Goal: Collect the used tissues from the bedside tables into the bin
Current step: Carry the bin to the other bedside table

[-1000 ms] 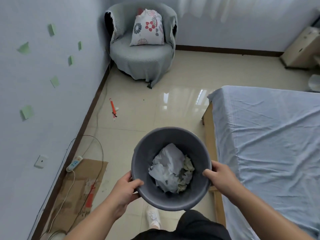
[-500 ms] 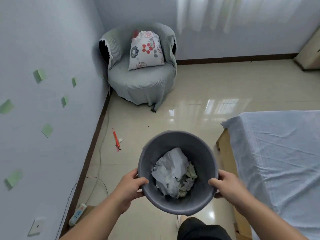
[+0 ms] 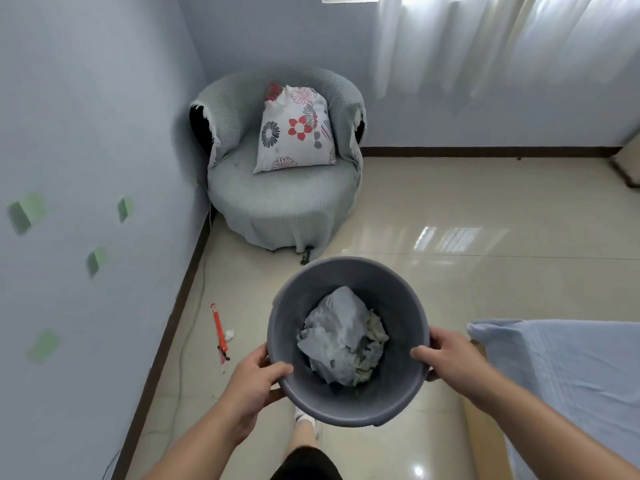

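tissues (image 3: 341,336) already lie crumpled in the bin (image 3: 398,292), gripped at its rim by left hand (image 3: 254,379) and right hand (image 3: 446,358); no bedside table visible, so what remains is unclear.

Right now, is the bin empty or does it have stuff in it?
Not empty. The grey bin holds crumpled tissues across its bottom, well below the rim.

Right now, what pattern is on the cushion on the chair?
White cushion with a floral print in red, navy and grey, seen in the head view.
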### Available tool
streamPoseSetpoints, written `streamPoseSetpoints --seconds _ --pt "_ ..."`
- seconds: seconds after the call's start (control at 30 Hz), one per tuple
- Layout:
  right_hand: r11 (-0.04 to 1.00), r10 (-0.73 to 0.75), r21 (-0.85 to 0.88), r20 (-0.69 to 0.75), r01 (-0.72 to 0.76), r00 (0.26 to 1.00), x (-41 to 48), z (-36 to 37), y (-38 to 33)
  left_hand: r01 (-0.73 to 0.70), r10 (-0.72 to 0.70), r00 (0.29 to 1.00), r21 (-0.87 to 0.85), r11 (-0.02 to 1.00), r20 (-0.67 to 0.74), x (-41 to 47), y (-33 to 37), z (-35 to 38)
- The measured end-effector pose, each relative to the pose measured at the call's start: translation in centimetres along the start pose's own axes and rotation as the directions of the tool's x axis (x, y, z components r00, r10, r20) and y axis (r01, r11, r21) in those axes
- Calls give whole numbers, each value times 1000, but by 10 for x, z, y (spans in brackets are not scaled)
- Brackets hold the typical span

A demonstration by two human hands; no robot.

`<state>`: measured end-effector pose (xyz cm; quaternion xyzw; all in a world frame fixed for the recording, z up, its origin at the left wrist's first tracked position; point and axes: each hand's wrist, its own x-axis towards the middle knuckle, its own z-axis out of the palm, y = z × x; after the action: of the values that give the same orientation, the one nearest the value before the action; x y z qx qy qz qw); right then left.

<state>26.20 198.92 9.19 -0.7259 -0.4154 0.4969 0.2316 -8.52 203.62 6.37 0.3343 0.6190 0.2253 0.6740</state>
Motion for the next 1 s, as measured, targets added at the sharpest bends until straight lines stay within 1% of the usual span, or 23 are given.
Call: streamPoseSetpoints --seconds 0.13,0.2,0.3,0.47,0.6,0.7,0.83,1.0 --pt "995 64 80 -33 -61 997 65 3 -36 37 -40 997 44 998 66 85 57 -17" --pt "992 84 97 -67 -78 994 91 -8 -53 43 -50 994 78 996 94 122 92 -17" --pt "987 113 133 -148 -94 982 120 -40 -75 25 -46 982 119 993 183 164 158 3" --pt "979 133 188 -283 -81 950 177 -112 -87 -60 -2 952 193 979 305 235 257 75" --pt "965 162 251 -345 -76 925 235 -166 -76 -90 1 941 247 965 338 291 312 144" --pt "941 214 322 -318 -107 924 274 -203 -71 -109 1 941 300 948 338 328 347 188" --pt "935 214 338 -300 -106 930 323 -262 -80 -106 -4 947 322 941 323 368 401 236" --pt "926 199 375 -365 -52 910 370 -344 -103 -111 -11 938 329 938 346 412 460 300"
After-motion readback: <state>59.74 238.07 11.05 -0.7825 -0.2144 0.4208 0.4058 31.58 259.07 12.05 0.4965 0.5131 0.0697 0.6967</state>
